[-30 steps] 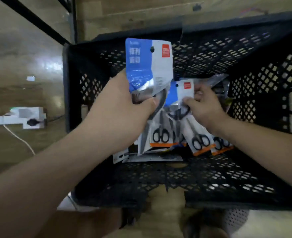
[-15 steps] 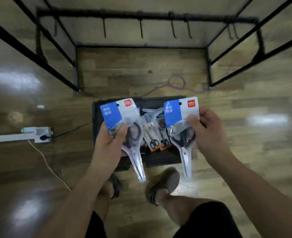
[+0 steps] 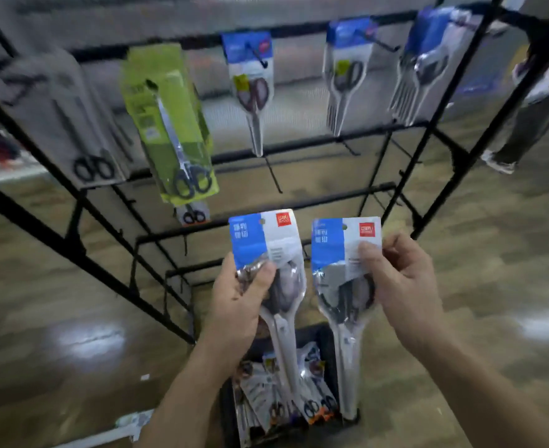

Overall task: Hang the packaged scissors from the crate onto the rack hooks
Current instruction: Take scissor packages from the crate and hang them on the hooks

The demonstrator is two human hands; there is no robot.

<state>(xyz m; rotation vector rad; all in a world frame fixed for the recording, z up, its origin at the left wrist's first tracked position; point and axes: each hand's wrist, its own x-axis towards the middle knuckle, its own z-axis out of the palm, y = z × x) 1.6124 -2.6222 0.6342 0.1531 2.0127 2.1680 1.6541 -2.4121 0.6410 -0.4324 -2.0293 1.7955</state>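
1. Rack: 0.5 s ago the view looks down at its foot. Now the head is up and the upper rows show, w/ a green pack and a blue-topped pack already hung.
2. Free hook on the mid rail, above the hands. Likely the next target (a guess).
3. Left hand: fingers wrapped round the left scissors pack, thumb across the front. The pack is upright w/ its hang hole on top, and has come up from crate height to just under the rack rails.
4. Right hand: pinches the right scissors pack at mid-card. It has also been raised and sits just beside the left one, not touching it.
5. Crate: now low in frame under the packs, more packs inside.
6. Meaning: the pick is done and the carry is nearly over. What's left is threading each hole onto a hook. Neither pack is on one yet.
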